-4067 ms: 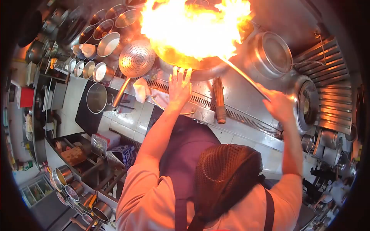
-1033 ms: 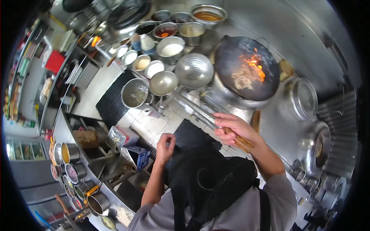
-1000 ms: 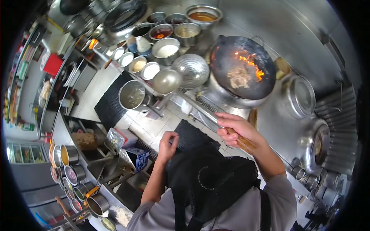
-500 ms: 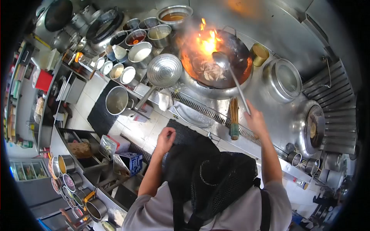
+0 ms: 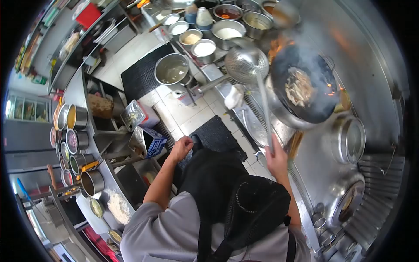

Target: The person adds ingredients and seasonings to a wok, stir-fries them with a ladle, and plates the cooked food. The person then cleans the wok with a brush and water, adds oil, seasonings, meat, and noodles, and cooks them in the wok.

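Observation:
My right hand [image 5: 276,157] grips the handle of a metal ladle [image 5: 264,105]. The ladle's blurred head is over the perforated strainer [image 5: 246,65], near the sauce pots; I cannot tell whether it touches them. To the right, the black wok [image 5: 321,72] holds pale sliced pieces of food [image 5: 299,87], with smoke rising and small flames at its rim. Low in front of my body, my left hand [image 5: 181,148] has its fingers curled in, and nothing shows in it. A bamboo brush [image 5: 295,145] lies beside my right hand, partly hidden.
Metal pots of sauces and seasonings [image 5: 229,32] crowd the stove's far left side. A deep pot [image 5: 171,69] stands left of the strainer. A lidded pot [image 5: 351,139] is right of the wok. Behind my left arm, a counter carries several ingredient containers [image 5: 77,142].
The view has turned, shifting the stove rightward. My right hand has swung the ladle from the wok to over the strainer. The tall flame has shrunk, with more smoke. My left hand stays curled.

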Demonstrator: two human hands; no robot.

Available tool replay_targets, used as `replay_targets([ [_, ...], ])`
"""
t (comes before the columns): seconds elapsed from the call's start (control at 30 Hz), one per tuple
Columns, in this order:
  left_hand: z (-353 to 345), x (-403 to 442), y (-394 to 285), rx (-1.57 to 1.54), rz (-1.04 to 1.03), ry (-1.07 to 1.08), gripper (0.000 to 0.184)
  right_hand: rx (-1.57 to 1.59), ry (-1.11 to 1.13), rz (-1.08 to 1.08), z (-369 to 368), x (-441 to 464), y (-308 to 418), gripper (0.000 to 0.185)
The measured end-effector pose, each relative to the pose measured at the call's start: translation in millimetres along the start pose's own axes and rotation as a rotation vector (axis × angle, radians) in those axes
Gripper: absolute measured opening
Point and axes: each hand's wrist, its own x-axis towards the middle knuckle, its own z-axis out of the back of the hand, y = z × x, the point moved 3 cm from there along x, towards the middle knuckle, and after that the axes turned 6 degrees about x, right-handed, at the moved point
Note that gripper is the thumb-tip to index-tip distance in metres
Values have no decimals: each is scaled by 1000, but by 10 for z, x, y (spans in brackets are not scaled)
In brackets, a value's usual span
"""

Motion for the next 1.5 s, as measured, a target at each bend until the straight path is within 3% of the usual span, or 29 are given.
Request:
replay_targets([
  [0.13, 331, -107, 431, -22, 85, 27, 25, 219, 318, -55, -1142, 617, 614, 53],
  [0.23, 533, -352, 996, -54, 186, -27, 27, 240, 468, -160, -2159, 1104, 622, 52],
  [0.3, 710, -627, 1351, -146, 335, -156, 28, 176, 464, -87, -2839, 1454, 475, 53],
  [0.5, 1183, -1605, 2061, -186, 659, -201, 25, -64, 503, -98, -4251, 2235, 203, 46],
  [0.57, 1195, -1894, 2292, -196, 735, -294, 24, -237, 461, 111, -4706, 2412, -120, 54],
  [0.6, 1202, -1984, 2341, -176, 781, -296, 24, -236, 474, 106, -4845, 2482, -142, 54],
  [0.67, 1181, -2063, 2398, -184, 821, -275, 24, -48, 586, -223, -5059, 2562, -244, 55],
  [0.7, 1156, -2092, 2437, -190, 848, -256, 24, -51, 590, -225, -5027, 2554, -144, 55],
  [0.77, 1102, -2058, 2517, -214, 847, -239, 24, 641, 604, -719, -4903, 2470, 16, 53],
  [0.87, 1068, -1932, 2555, -300, 782, -264, 24, 851, 556, -794, -4663, 2270, 266, 59],
  [1.23, 1411, -1227, 2284, -197, 592, -286, 24, 906, 559, -619, -3972, 1944, 555, 62],
  [1.5, 1090, -728, 1869, -193, 434, -203, 26, 1393, 564, -720, -2044, 1511, 1343, 40],
])
